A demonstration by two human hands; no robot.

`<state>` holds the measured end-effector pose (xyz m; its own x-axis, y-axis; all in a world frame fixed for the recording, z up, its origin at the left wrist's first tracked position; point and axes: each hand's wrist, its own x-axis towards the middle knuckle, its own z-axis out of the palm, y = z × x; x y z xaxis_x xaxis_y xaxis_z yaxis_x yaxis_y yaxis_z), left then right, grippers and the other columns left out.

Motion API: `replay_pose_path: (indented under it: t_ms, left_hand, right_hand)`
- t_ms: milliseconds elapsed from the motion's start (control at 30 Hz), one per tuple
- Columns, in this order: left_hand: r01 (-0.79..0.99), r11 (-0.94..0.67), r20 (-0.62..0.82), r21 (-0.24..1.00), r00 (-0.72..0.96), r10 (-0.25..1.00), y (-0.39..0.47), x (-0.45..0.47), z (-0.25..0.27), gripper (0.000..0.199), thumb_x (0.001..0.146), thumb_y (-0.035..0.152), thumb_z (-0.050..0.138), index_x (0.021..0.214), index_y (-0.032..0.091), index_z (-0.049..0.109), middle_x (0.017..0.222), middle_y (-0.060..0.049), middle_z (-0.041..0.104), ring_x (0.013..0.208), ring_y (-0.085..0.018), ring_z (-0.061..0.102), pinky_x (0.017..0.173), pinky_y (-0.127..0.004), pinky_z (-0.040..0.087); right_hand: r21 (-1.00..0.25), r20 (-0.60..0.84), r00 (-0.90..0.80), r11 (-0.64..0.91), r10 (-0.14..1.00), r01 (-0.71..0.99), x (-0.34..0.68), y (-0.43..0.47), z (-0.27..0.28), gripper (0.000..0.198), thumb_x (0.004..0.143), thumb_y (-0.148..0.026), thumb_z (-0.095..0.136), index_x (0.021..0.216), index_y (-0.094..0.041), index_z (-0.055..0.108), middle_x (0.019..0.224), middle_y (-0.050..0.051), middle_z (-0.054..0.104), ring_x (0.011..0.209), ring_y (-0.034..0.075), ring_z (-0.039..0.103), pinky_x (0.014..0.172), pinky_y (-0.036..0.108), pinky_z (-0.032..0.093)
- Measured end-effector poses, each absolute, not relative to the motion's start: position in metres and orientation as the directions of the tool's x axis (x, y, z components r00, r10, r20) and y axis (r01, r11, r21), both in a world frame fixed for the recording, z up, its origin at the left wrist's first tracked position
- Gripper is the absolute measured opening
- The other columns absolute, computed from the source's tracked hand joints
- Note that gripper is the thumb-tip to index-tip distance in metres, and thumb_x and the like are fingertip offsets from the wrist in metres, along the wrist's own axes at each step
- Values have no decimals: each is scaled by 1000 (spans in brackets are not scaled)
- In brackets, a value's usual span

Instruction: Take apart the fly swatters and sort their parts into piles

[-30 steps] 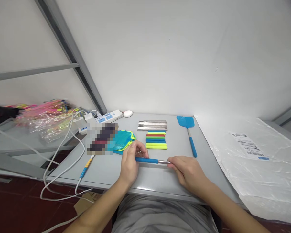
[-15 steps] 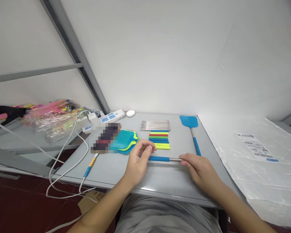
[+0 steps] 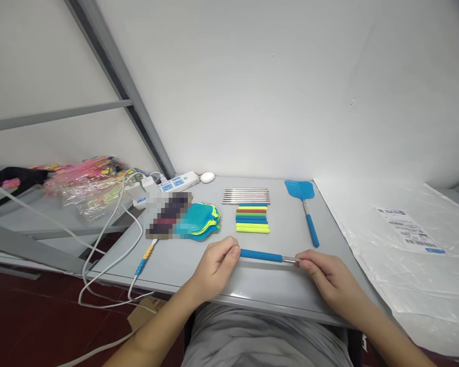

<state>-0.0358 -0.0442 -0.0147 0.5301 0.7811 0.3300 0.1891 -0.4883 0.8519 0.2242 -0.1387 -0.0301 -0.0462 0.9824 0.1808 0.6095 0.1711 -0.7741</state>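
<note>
Both my hands hold one fly swatter handle, a metal rod with a blue sleeve (image 3: 260, 255), level above the table's front part. My left hand (image 3: 218, 265) is closed with thumb and fingers around the blue sleeve's left end. At the other side, my right hand (image 3: 325, 275) pinches the bare metal rod (image 3: 289, 259); its far end is hidden in the fingers. Beyond them lie a row of coloured sleeves (image 3: 252, 219) and several metal rods (image 3: 246, 195). A pile of swatter heads (image 3: 201, 221) is to the left. One whole blue fly swatter (image 3: 305, 206) lies to the right.
A power strip (image 3: 179, 182) with white cables (image 3: 139, 224) and a white oval device (image 3: 207, 177) stand at the back left. Bagged colourful items (image 3: 87, 181) are on a shelf farther left. White plastic wrapping (image 3: 390, 275) covers the right side beside the grey table (image 3: 164, 265).
My left hand's fingers have closed around the sleeve's end, where they were more loosely curled. The handle has shifted slightly right and tilted, its right end lower.
</note>
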Motion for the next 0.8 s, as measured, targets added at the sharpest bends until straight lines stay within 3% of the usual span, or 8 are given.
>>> replay_pose_path:
  t_ms: [200, 400, 633, 800]
  left_hand:
    - [202, -562, 391, 802, 534, 749, -46, -38, -17, 39, 94, 34, 41, 59, 21, 28, 56, 4, 29, 50, -12, 29, 53, -28, 21]
    - [205, -570, 398, 795, 534, 746, -49, -37, -18, 41, 96, 34, 38, 61, 20, 22, 55, 5, 23, 49, -10, 24, 52, -28, 18]
    - [113, -447, 340, 887, 495, 800, -48, -42, -25, 33, 98, 37, 37, 69, 21, 34, 60, 5, 31, 55, -11, 30, 53, -25, 25]
    - [126, -571, 417, 811, 558, 717, -46, -46, -28, 23, 95, 29, 41, 74, 20, 39, 63, 5, 33, 57, -11, 34, 56, -26, 26]
  right_hand:
    - [-771, 191, -56, 185, 980, 609, 223, -138, -34, 26, 98, -39, 40, 92, -26, 61, 82, 1, 67, 75, 19, 62, 68, 30, 46]
    - [-759, 217, -47, 199, 975, 620, 223, -139, -39, 25, 97, -39, 43, 93, -27, 64, 84, 2, 69, 77, 20, 64, 69, 30, 49]
    - [-753, 243, -13, 197, 970, 628, 215, -135, -41, 25, 96, -39, 44, 91, -28, 66, 86, 0, 71, 79, 19, 66, 69, 27, 50]
    - [-731, 252, 33, 168, 967, 661, 218, -134, -40, 25, 96, -40, 45, 93, -27, 66, 90, -1, 72, 84, 18, 66, 72, 26, 50]
